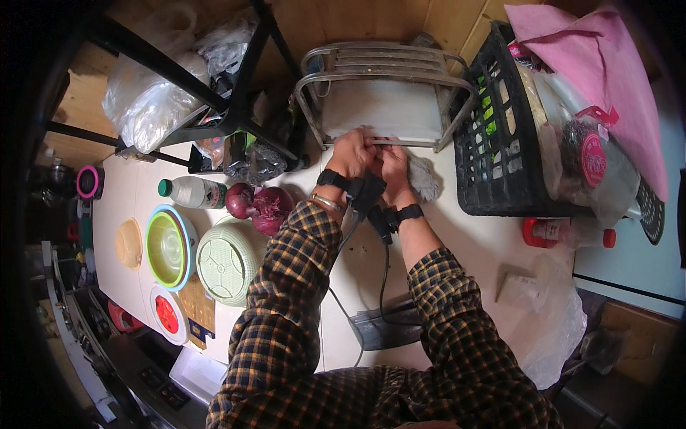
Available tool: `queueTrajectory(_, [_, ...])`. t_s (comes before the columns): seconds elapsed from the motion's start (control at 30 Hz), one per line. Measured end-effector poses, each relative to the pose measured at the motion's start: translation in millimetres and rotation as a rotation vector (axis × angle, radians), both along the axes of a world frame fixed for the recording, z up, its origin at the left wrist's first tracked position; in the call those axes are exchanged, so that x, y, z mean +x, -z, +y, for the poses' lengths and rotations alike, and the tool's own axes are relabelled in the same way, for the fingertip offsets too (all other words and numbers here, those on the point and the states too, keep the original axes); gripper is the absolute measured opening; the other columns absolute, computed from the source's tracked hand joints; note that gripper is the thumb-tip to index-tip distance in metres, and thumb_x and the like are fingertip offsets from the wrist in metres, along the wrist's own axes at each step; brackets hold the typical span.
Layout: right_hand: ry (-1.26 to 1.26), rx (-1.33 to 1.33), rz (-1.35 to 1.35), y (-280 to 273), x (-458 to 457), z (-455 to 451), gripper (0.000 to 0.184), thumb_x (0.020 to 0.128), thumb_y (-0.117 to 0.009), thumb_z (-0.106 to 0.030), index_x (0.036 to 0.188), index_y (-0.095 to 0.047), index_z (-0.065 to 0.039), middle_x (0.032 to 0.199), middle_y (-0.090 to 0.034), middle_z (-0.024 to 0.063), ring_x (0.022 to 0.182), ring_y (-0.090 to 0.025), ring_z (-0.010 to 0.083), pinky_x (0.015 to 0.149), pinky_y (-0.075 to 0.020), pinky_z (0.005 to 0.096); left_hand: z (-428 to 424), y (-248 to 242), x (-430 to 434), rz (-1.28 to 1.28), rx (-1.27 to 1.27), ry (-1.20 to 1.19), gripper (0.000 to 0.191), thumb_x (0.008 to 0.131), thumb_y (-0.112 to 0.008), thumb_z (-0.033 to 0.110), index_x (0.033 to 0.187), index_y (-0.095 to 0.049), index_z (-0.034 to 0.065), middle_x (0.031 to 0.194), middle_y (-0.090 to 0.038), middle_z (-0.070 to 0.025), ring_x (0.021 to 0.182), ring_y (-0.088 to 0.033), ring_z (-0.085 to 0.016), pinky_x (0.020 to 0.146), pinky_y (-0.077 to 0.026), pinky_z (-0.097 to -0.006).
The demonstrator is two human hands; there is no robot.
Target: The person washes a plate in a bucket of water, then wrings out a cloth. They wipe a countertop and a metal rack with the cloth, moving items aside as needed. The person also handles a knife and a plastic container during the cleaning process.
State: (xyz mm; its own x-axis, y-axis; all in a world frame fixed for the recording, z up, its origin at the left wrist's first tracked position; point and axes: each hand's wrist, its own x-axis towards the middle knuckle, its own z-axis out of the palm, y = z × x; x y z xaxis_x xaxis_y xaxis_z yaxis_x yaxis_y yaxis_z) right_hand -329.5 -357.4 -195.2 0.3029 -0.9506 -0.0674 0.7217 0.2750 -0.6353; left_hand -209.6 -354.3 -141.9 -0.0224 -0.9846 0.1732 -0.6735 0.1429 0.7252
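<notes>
My left hand (353, 154) and my right hand (392, 163) are close together at the lower front bar of a metal rack (391, 69). Their fingers meet near the bar, and what lies between them is hidden, so I cannot tell whether they grip it. Behind the bar, a whitish panel (383, 107) fills the rack's lower part. A grey cloth (424, 179) lies on the floor just right of my right hand. Black devices with cables are strapped at both wrists.
Left stand a black metal frame (177, 75), a capped bottle (193, 192), red onions (268, 206), nested bowls (167, 248) and an upturned green basket (225, 263). Right are a black plastic crate (485, 161), a red-capped bottle (571, 234) and a plastic bag (552, 332). A dustpan (383, 328) lies near me.
</notes>
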Motion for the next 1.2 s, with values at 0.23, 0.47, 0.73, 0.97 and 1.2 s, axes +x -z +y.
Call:
queueTrajectory(0.23, [0.0,-0.118,-0.124,24.1,0.8,-9.1,0.022,0.096,-0.048,-0.003,0.118,-0.052,-0.005,0.112,-0.061,0.0053,0.102,-0.06,0.0172,0.088,-0.051,0.0313,-10.1,-6.0,-31.3,1.402,0.46,-0.337,0.01,0.089,-0.059,0.01,0.089,-0.062,0.0011,0.069,-0.052,-0.0014,0.057,-0.046,-0.012,0.05,-0.04,-0.0254])
queueTrajectory(0.47, [-0.055,-0.115,-0.111,31.7,-3.2,-12.8,0.031,0.094,-0.055,-0.015,0.123,-0.051,-0.005,0.118,-0.059,0.0046,0.104,-0.059,0.0168,0.093,-0.0477,0.0313,9.9,-42.2,-66.7,1.341,0.351,-0.541,0.011,0.092,-0.06,0.011,0.088,-0.062,0.0005,0.069,-0.055,-0.0033,0.057,-0.049,-0.012,0.048,-0.04,-0.0266])
queueTrajectory(0.73, [0.022,0.035,0.358,17.2,-5.6,1.5,0.017,0.094,-0.056,-0.018,0.107,-0.062,-0.007,0.101,-0.062,0.0037,0.092,-0.058,0.0164,0.083,-0.0489,0.0337,100.1,-78.1,-62.2,1.255,0.129,-0.601,0.013,0.088,-0.061,0.007,0.096,-0.064,-0.0028,0.063,-0.048,0.0019,0.046,-0.038,-0.006,0.04,-0.027,-0.0244])
queueTrajectory(0.97, [-0.036,0.481,0.082,-43.6,-19.4,19.5,0.016,0.095,-0.054,-0.013,0.109,-0.06,-0.008,0.099,-0.06,0.0045,0.095,-0.056,0.0167,0.086,-0.048,0.0331,230.7,-126.0,-37.2,1.181,-0.013,-0.738,0.024,0.091,-0.058,0.006,0.114,-0.06,-0.0023,0.075,-0.052,0.0024,0.05,-0.035,-0.003,0.042,-0.027,-0.0195])
queueTrajectory(1.2, [0.015,0.361,-0.106,-23.2,-15.8,22.6,0.03,0.094,-0.054,-0.004,0.123,-0.049,0.004,0.11,-0.06,0.0166,0.114,-0.054,0.0318,0.108,-0.0417,0.0467,360.8,-158.5,21.1,1.145,-0.014,-0.883,0.023,0.088,-0.06,0.01,0.107,-0.056,-0.0036,0.089,-0.068,-0.0118,0.048,-0.033,-0.003,0.044,-0.026,-0.0187])
